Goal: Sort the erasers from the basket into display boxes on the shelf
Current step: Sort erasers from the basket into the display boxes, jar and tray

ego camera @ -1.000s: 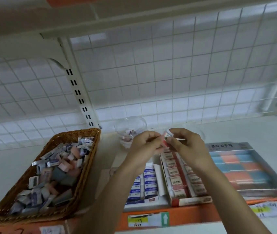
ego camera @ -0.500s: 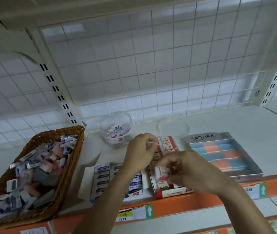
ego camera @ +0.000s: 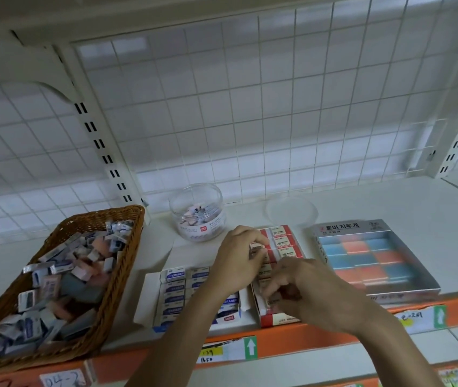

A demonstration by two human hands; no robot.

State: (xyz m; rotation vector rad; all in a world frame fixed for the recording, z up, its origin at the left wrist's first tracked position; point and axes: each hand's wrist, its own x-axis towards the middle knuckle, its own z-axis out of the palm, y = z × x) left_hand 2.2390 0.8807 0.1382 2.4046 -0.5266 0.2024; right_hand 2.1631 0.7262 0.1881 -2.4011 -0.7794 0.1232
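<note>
the right hand, which half a second ago held a red-sleeved eraser just above the box, is now lower, its fingers curled down into the near end of the red display box and pinching that eraser among the rows there, though blur hides whether it sits fully in place. the left hand has stayed at the left column of the same box, a little nearer its middle than before; its curled fingertips rest on the erasers there, and it cannot be told whether it grips one or only steadies them. a second ago both hands were raised together over the box with the eraser between them. the basket stands at the left end of the shelf with its heap of loose erasers looking the same as before. the blue-and-white box lies just left of the red one, partly under the left forearm, and the silver box of blue and pink erasers lies to the right. the clear jar and its lid sit behind, apart from each other.
</note>
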